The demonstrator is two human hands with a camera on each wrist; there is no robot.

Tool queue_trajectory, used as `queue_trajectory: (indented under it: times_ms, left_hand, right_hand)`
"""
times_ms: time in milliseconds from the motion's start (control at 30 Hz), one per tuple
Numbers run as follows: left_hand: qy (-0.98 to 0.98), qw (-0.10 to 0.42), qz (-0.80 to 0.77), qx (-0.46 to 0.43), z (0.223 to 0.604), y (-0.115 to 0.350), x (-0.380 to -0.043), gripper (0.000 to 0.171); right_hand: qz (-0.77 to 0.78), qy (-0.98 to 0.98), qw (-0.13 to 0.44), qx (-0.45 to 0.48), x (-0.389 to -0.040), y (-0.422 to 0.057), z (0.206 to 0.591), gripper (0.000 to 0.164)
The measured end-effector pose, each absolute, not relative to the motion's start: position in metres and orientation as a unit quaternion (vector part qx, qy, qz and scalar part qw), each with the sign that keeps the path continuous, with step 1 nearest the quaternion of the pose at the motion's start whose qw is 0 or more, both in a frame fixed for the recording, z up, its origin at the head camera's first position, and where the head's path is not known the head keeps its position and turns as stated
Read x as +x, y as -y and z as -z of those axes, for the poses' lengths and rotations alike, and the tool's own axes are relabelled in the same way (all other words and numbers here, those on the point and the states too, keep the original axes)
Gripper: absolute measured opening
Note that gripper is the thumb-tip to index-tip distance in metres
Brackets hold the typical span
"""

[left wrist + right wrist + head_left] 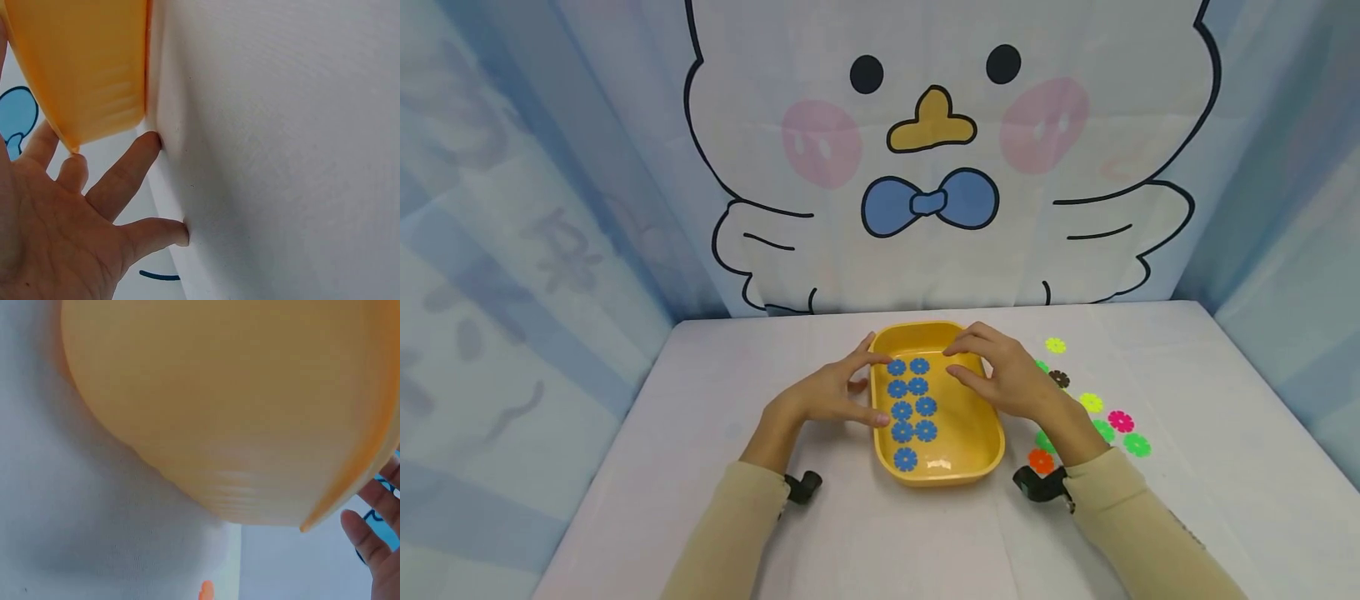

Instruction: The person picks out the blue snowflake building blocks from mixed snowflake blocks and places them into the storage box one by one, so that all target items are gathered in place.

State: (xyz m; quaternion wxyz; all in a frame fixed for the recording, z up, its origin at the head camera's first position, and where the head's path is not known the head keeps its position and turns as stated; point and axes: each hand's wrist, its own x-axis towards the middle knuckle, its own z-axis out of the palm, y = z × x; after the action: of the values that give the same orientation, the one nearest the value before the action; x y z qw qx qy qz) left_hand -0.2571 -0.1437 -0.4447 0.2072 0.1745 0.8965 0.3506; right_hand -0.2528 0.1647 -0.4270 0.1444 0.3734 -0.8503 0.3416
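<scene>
A yellow plastic tray [958, 433] stands on the table, with several blue flower-shaped discs [926, 407] in two columns along its left half. My left hand [827, 393] is at the tray's left side. Its thumb and index finger reach over the rim beside the blue discs, while the other fingers spread outside the wall, as the left wrist view shows. Over the right rim my right hand [1007, 375] hovers, fingers loosely bent above the tray's far right part, nothing visible between them. In the right wrist view the tray wall [219, 412] covers most of the picture.
Loose flower discs lie right of the tray, around and partly under the right forearm: yellow [1092, 403], pink [1121, 422], green [1137, 445], orange [1041, 461] and dark brown [1059, 378]. A printed curtain [925, 267] hangs behind the table's back edge.
</scene>
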Motion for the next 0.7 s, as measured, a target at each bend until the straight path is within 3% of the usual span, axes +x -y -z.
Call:
queue_trajectory:
  times_ms: [700]
  left_hand:
    - [-0.897,0.211,-0.346,0.177,0.443,0.145,-0.259,0.096]
  right_hand:
    - [-0.356,0.870,0.167,0.296,-0.268,-0.198,0.443,0.023]
